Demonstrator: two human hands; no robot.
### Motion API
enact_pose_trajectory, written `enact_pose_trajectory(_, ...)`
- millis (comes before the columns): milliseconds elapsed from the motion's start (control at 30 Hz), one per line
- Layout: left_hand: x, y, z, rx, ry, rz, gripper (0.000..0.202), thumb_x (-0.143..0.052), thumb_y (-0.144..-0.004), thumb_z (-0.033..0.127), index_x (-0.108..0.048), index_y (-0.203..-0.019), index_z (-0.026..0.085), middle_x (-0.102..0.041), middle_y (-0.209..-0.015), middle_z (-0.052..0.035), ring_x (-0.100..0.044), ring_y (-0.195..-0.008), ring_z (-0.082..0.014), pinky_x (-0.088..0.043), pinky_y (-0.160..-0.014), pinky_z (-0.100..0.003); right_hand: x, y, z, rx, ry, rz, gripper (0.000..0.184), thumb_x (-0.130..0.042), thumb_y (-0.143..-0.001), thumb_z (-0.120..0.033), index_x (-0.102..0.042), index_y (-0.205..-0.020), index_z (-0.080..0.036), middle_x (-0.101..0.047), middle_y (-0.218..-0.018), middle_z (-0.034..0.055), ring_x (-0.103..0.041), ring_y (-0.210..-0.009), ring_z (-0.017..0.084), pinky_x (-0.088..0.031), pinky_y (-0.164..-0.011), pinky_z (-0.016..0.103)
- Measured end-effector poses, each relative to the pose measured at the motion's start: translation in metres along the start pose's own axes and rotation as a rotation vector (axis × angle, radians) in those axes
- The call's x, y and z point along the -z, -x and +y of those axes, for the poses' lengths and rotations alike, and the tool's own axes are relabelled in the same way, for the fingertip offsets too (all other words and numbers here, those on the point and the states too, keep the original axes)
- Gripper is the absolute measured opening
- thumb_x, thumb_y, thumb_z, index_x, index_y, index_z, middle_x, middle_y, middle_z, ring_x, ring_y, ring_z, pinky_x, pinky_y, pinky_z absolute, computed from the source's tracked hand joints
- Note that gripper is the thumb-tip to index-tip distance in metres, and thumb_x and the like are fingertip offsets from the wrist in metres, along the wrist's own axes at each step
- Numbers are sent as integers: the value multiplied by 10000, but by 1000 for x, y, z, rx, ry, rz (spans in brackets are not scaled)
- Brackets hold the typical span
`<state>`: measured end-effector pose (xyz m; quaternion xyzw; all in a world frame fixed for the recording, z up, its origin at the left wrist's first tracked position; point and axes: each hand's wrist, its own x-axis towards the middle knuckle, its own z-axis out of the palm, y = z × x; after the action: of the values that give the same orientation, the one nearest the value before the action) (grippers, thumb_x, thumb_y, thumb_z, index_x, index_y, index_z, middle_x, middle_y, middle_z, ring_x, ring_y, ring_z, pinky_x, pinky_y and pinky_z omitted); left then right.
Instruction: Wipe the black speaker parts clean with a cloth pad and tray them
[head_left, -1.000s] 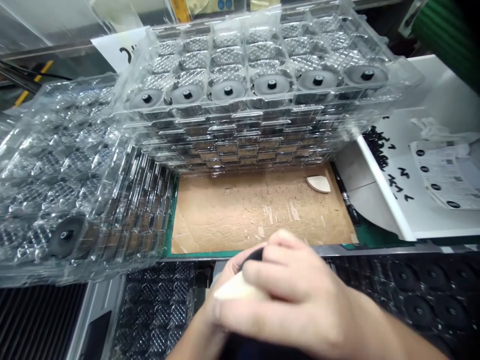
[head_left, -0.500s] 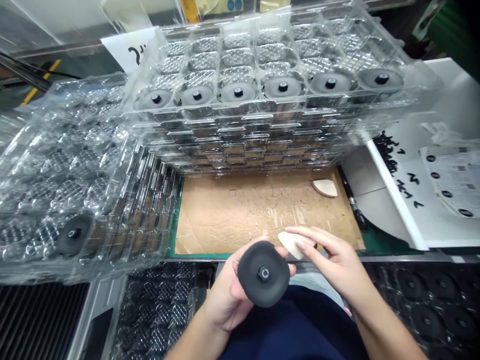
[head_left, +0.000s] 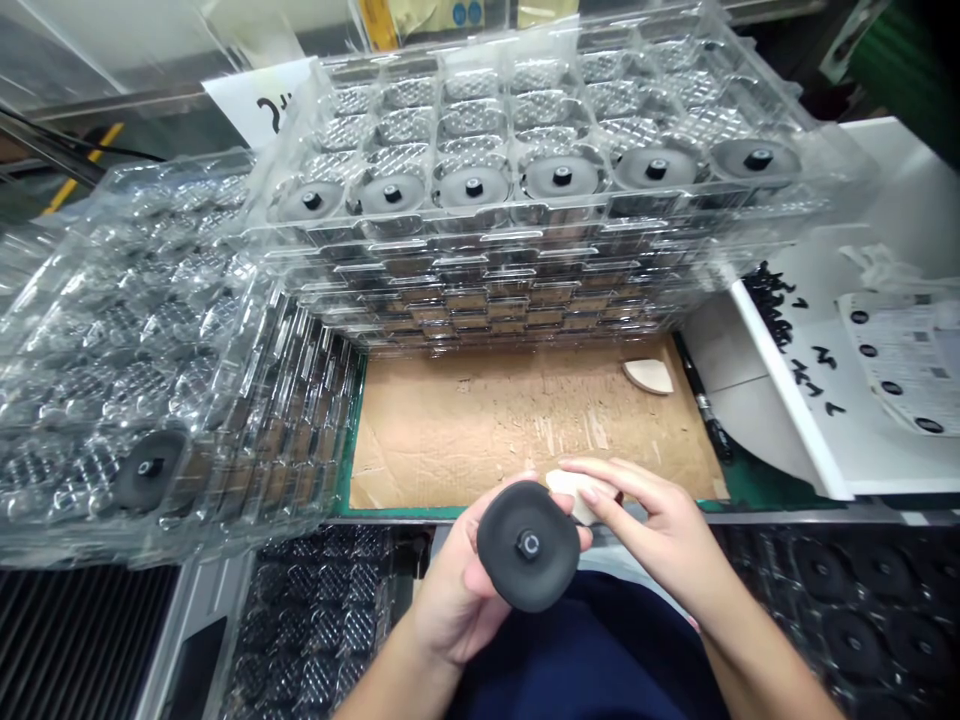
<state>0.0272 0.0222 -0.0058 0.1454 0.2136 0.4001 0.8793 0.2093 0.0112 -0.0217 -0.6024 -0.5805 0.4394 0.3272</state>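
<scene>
My left hand (head_left: 457, 595) grips a rounded black disc (head_left: 527, 547) with a small metal hub in its middle, face up toward me. My right hand (head_left: 660, 535) pinches a pale cream wedge-shaped piece (head_left: 566, 487) beside the disc's upper right edge. Both hands hover over the near edge of a brown cardboard sheet (head_left: 480, 430). A second cream wedge (head_left: 649, 376) lies on the cardboard at the far right.
A tall stack of clear blister trays (head_left: 525, 250) stands behind the cardboard, its top row holding several black discs. Another tray stack (head_left: 150, 370) leans at the left. A white box (head_left: 832, 400) with handwriting sits right. Black trays of discs (head_left: 847, 610) lie near me.
A second ago my right hand covered the disc, rubbing the wedge on it. It has since lifted off to the right, exposing the disc; the wedge now sits close by the disc's edge.
</scene>
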Motion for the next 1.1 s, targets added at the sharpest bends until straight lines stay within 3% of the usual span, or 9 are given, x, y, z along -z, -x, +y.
enact_pose_trajectory(333, 1, 0, -5, 6, 36, 15, 538, -802, -592, 355, -648, -1093, 232, -706, -1051, -33, -671, -944, -207, -499, -851, -262, -1, 1, 1, -4, 13, -22, 249, -503, -902, -294, -672, -1067, -217, -688, -1051, 58, -640, -966, 211, -542, -727, 315)
enact_pose_trajectory(700, -2, 2, -5, 26, 19, 93, 450, -810, -624, 270, -666, -1048, 225, -724, -998, -35, -688, -888, -212, -523, -724, -241, -4, 3, 0, 39, 38, -37, 243, -504, -900, -274, -674, -1064, -216, -696, -1031, 63, -648, -951, 210, -547, -759, 330)
enact_pose_trajectory(900, 2, 3, -6, 32, 81, 96, 502, -798, -593, 383, -676, -1050, 214, -707, -1050, -47, -679, -915, -216, -527, -782, -240, -5, 4, 0, 19, 52, -65, 254, -501, -910, -297, -672, -1075, -210, -685, -1058, 71, -634, -976, 219, -538, -782, 335)
enact_pose_trajectory(1100, 13, 3, -7, 79, 202, 138, 496, -762, -632, 398, -660, -1089, 236, -691, -1103, -39, -657, -988, -217, -535, -831, -256, -5, 3, -2, 20, 32, -94, 266, -491, -914, -313, -665, -1087, -209, -681, -1060, 74, -636, -943, 212, -536, -726, 312)
